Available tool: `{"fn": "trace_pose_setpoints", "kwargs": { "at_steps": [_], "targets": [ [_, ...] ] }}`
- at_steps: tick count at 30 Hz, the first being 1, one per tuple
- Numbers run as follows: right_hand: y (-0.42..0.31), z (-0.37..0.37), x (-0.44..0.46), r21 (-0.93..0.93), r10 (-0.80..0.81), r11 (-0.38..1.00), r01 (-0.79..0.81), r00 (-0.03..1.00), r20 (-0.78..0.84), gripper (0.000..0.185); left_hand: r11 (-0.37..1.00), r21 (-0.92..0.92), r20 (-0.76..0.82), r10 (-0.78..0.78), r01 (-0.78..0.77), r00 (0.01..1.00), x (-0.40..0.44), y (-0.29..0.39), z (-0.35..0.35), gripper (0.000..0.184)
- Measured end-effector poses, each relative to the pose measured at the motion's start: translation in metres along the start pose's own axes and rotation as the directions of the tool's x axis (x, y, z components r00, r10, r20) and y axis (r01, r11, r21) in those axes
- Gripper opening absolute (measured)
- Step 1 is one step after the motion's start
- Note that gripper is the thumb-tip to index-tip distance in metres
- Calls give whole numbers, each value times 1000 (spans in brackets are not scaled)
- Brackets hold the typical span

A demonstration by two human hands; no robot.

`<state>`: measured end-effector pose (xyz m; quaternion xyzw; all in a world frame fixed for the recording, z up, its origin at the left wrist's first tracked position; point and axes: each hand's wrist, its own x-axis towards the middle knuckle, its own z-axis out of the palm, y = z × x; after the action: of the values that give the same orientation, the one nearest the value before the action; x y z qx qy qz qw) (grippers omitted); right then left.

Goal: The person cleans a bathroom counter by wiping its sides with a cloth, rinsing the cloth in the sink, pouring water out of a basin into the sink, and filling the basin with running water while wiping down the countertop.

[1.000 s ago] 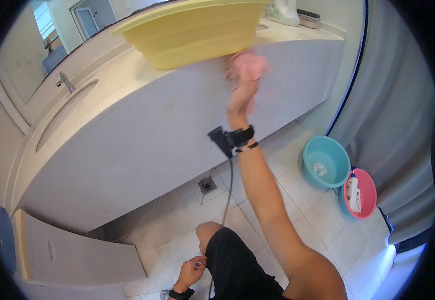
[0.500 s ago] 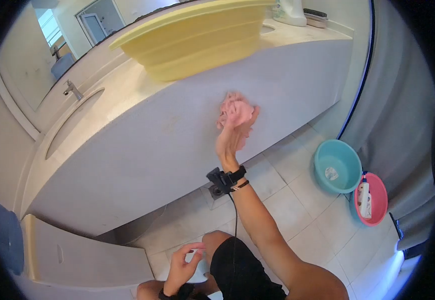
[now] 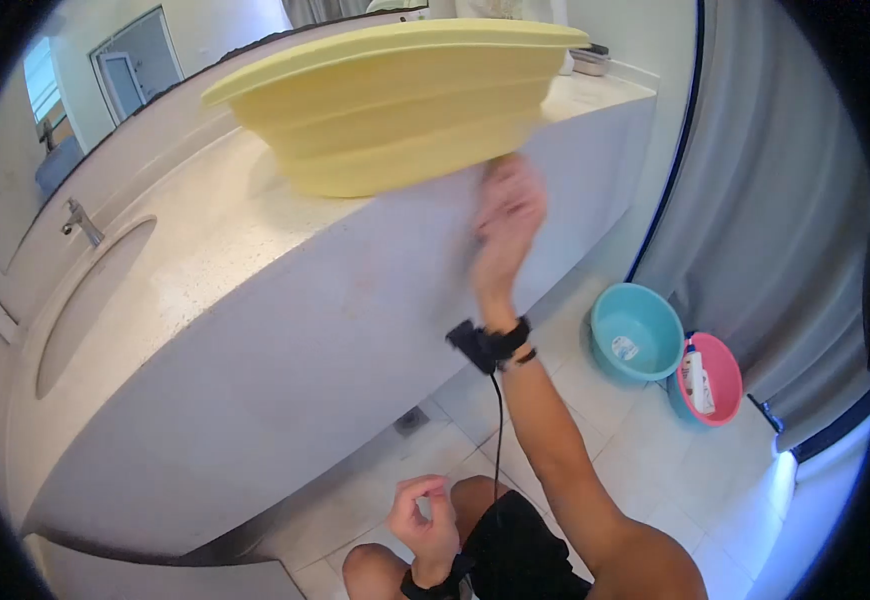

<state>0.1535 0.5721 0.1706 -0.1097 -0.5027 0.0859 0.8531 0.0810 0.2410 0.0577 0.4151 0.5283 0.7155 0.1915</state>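
Right hand (image 3: 508, 220) at 1 o'clock, raised, just below the base of the yellow basin (image 3: 395, 115) from my view. Motion blur over the fingers: I can't tell whether they're closed or gripping something, nor whether they touch the pale front panel (image 3: 325, 340) behind them. Black wrist strap (image 3: 510, 343) on that arm, cable (image 3: 499, 430) running down towards 6.

Left hand (image 3: 423, 520) at 6 o'clock, loosely curled, thumb and fingers bent into a ring, next to the person's bent knee.

Yellow basin at 12, on the countertop (image 3: 205, 230) close to its front edge; I can't see inside it. Specks on the countertop around 10. Sink (image 3: 95, 310) at 9, faucet (image 3: 81, 222) just above that. Floor: teal basin (image 3: 650, 315) at 3, pink basin (image 3: 725, 375) between 3 and 4, white bottle (image 3: 697, 380) in the pink one. Grey curtain (image 3: 795, 190) between 2 and 3.
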Motion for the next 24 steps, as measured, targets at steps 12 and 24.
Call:
{"fn": "trace_pose_setpoints", "kwargs": {
  "at_steps": [12, 24],
  "targets": [
    [-59, 33, -147, -74, 9, 997, -4, 998, 65, 63, 903, -416, -529, -143, -109, 837, 70, -9, 36, 31],
    [39, -63, 37, -484, 61, 874, 38, 981, 187, 51, 991, 47, -488, 134, -127, 862, 69, -76, 68, 31]
  ]
}}
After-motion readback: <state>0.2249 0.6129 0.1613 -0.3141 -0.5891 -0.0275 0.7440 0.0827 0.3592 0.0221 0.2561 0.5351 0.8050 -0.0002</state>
